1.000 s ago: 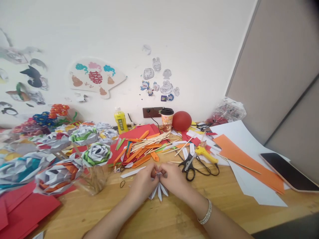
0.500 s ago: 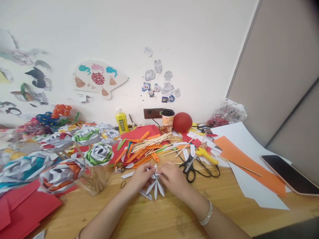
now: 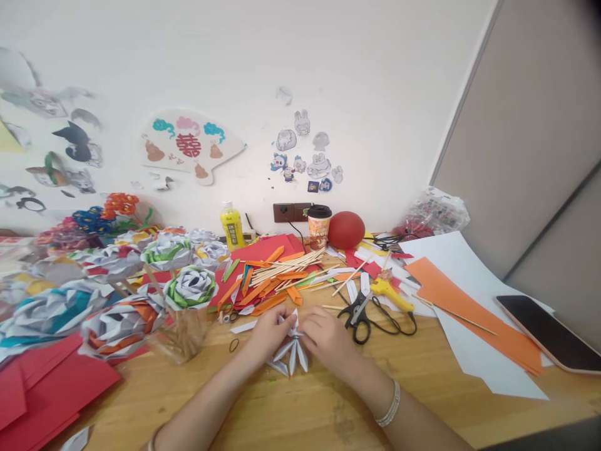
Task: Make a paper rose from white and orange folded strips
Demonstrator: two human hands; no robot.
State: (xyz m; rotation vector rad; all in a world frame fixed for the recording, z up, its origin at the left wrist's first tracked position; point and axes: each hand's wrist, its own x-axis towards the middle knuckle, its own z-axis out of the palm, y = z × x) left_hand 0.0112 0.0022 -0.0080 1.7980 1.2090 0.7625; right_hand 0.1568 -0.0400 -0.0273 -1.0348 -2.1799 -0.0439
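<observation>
A bundle of folded white paper strips [image 3: 293, 356] fans out toward me near the front of the table, its pointed ends spread. My left hand [image 3: 272, 332] pinches it from the left, thumb near the top. From the other side, my right hand [image 3: 326, 335] grips the same bundle with its fingers bent. The fingers partly hide where the strips meet. Loose white strips lie under and beside my left hand. Black-handled scissors [image 3: 357, 316] and a yellow glue gun [image 3: 392, 294] rest to the right of my right hand.
Behind my hands lie wooden sticks [image 3: 286, 270] and orange folded strips [image 3: 263, 292]. Paper flowers [image 3: 191, 287] stand at left above red sheets [image 3: 51, 388]. A yellow bottle [image 3: 232, 227], a cup [image 3: 318, 228] and a red balloon [image 3: 346, 230] stand at the back; a phone [image 3: 549, 332] lies right.
The view has shifted slightly, so the surroundings appear a little further right. Both hands stay on the white paper bundle, with barely any movement.
</observation>
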